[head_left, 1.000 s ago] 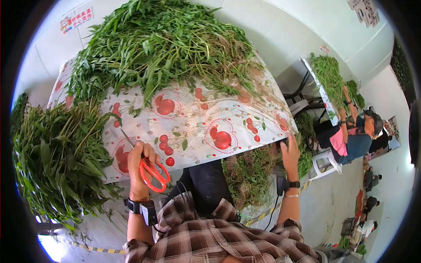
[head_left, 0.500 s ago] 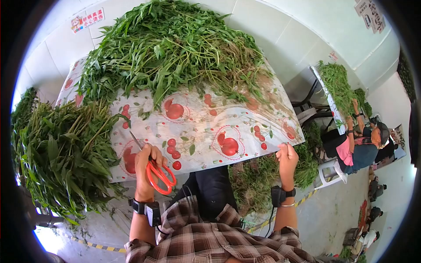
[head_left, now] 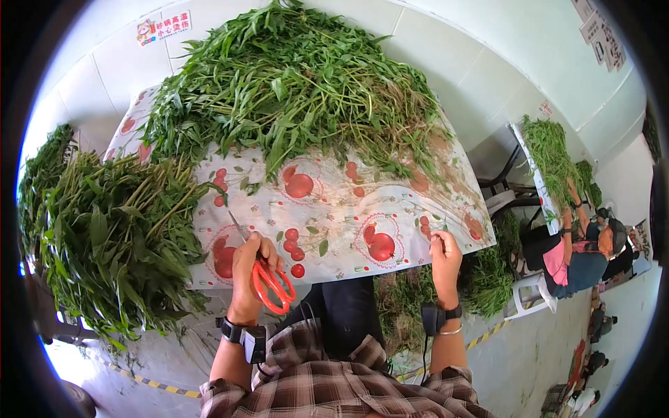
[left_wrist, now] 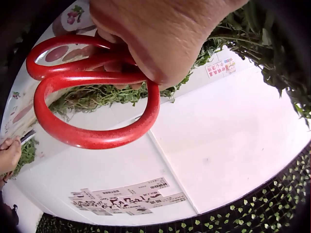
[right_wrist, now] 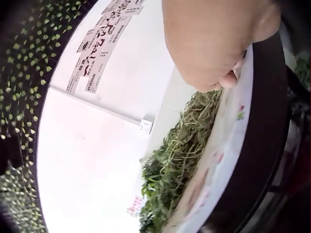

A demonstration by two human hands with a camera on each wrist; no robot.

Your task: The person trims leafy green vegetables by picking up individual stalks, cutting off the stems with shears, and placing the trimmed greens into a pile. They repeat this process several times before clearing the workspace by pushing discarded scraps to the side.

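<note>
My left hand (head_left: pixel 252 275) grips a pair of scissors (head_left: pixel 273 287) with red loop handles, over the near left edge of the table. Its thin metal blades point away and to the left. Seen from the left wrist, the red handles (left_wrist: pixel 97 138) stick out below the palm. At the table's near right edge is my right hand (head_left: pixel 446 261), its fingers curled in, with nothing seen in them. A large pile of leafy green stems (head_left: pixel 293 90) lies across the back of the table, browner at its right end.
The table wears a fruit-print cloth (head_left: pixel 327 209). Another heap of leafy stems (head_left: pixel 118 230) stands at its left side. More greenery (head_left: pixel 404 299) lies on the floor under the near right edge. At a second table (head_left: pixel 543 171) on the right, a person (head_left: pixel 585 258) sits among greens.
My right hand has drawn back from the table's right corner, and its fingers have curled from spread. The left hand still holds the scissors. The whole scene has shifted right and down in view.
</note>
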